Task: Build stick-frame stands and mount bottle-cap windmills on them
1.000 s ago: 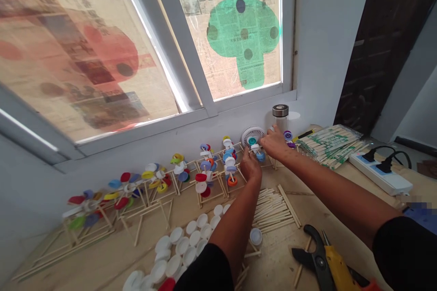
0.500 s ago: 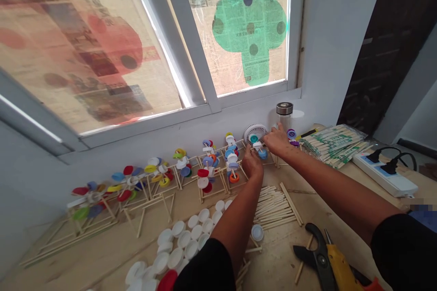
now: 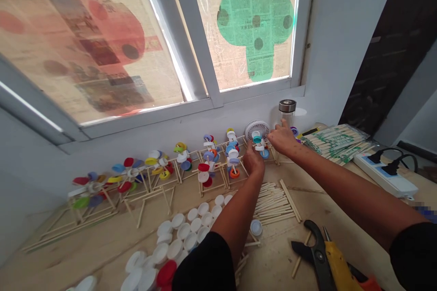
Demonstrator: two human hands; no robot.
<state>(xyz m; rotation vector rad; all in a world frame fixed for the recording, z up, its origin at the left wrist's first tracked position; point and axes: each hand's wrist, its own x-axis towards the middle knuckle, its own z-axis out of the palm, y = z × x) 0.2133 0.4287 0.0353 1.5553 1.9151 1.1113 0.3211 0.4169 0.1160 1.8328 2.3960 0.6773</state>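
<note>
A small wheel of white, teal and blue bottle caps (image 3: 264, 154) stands on a stick frame in front of a small white round fan (image 3: 253, 128). My left hand (image 3: 253, 160) is at the left of this wheel, closed round the near part of its frame; its fingertips are partly hidden. Just right of the caps is my right hand (image 3: 282, 140), its index finger raised and its other fingers apart, with nothing seen in it. Similar bottle-cap wheels (image 3: 204, 176) on stick frames (image 3: 168, 207) line the wall to the left.
White bottle caps (image 3: 175, 248) and a red cap (image 3: 166, 274) lie in front. Loose wooden sticks (image 3: 273, 202) are right of them, near pruning shears (image 3: 320, 254) and a yellow-handled tool (image 3: 337, 266). Behind stand a glass bottle (image 3: 287, 108), packed sticks (image 3: 332, 143) and a power strip (image 3: 385, 176).
My right hand has drawn slightly right, away from the bottle-cap wheel. The wheel's caps have turned, the teal one now at another angle. The view has shifted a little.
</note>
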